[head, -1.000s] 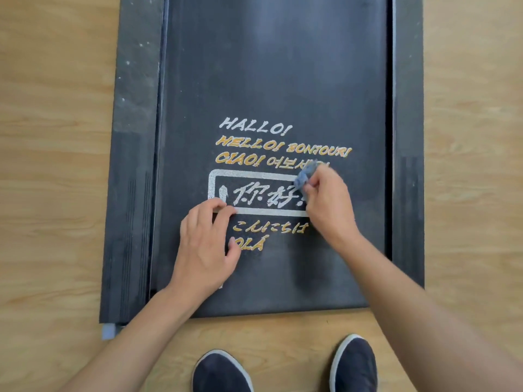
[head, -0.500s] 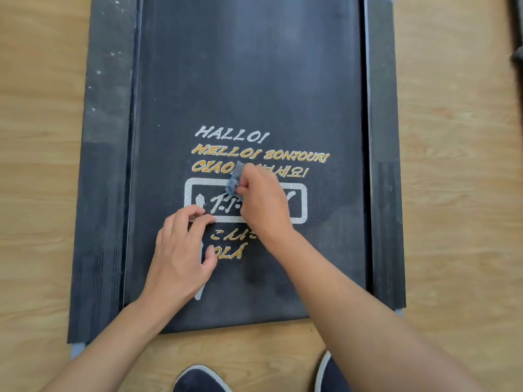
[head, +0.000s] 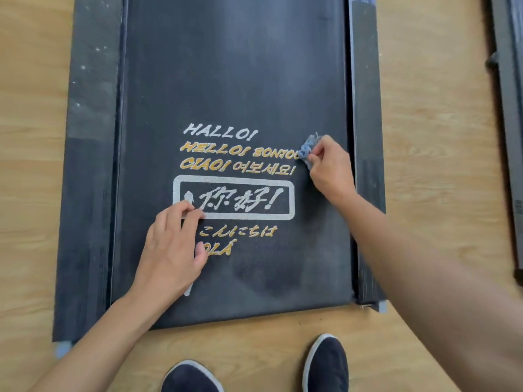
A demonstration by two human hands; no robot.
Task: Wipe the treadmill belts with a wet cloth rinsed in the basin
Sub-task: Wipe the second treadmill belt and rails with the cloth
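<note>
Here, mid-wipe, the right hand (head: 331, 171) pinches the wadded cloth (head: 307, 149) on the belt (head: 235, 66) near its right edge; the left hand (head: 169, 250) braces, fingers (head: 181, 213) together; next stroke likely needs firm pressure leftward

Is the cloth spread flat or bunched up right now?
Bunched: the blue cloth is a small wad pinched in the right hand, pressed on the belt.

The right hand (head: 329, 168) pinches a small blue cloth (head: 308, 149) against the dark treadmill belt (head: 235, 80), covering the end of the word "BONJOUR". The left hand (head: 172, 247) rests fingers-down on the belt at the white box's lower left corner. Two dark shoes (head: 325, 363) stand on the wooden floor (head: 438, 165) below.
</note>
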